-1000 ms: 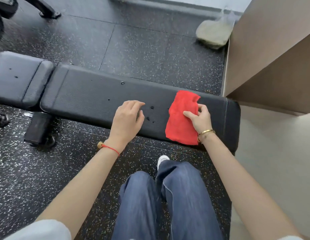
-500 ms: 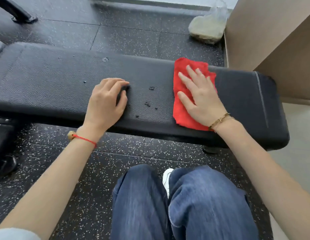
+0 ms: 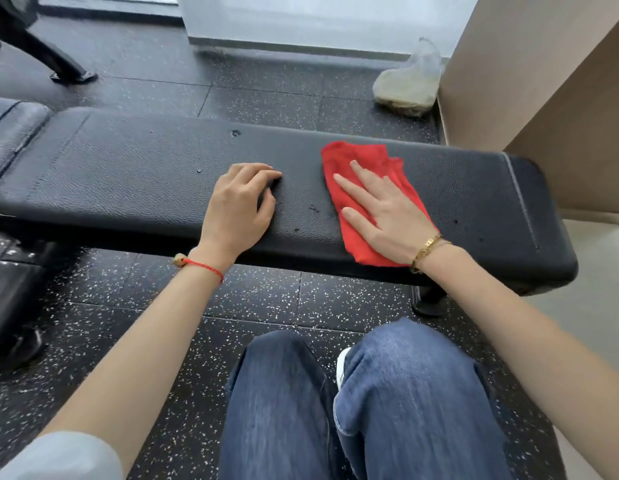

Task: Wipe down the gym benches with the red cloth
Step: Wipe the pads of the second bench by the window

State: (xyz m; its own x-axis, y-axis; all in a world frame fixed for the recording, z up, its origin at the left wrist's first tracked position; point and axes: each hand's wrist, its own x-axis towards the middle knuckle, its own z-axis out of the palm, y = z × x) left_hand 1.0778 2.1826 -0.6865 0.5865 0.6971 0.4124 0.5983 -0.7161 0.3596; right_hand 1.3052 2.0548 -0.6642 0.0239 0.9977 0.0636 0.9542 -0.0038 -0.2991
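Black, pebbled upholstery covers the surface [image 3: 135, 174], a long padded gym bench that runs across the view above a speckled rubber floor [image 3: 259, 299]. The red cloth [image 3: 361, 168] lies flat on the right half of the surface, reaching from near the far edge to the near edge, where a corner of it hangs slightly over. The right hand [image 3: 387, 216] lies on the cloth with fingers straight and spread, palm down, pressing it against the padding; a gold bracelet [image 3: 427, 245] circles that wrist. The left hand [image 3: 240, 206] rests on the bare padding just left of the cloth, near the near edge, its fingers loosely curled with the tips touching the surface and holding nothing; a red string [image 3: 200, 266] is tied round its wrist. Small dark pits mark the padding between the two hands. On the floor beyond the far edge, by a beige wall [image 3: 509, 81], sits a plastic bag [image 3: 408, 84].
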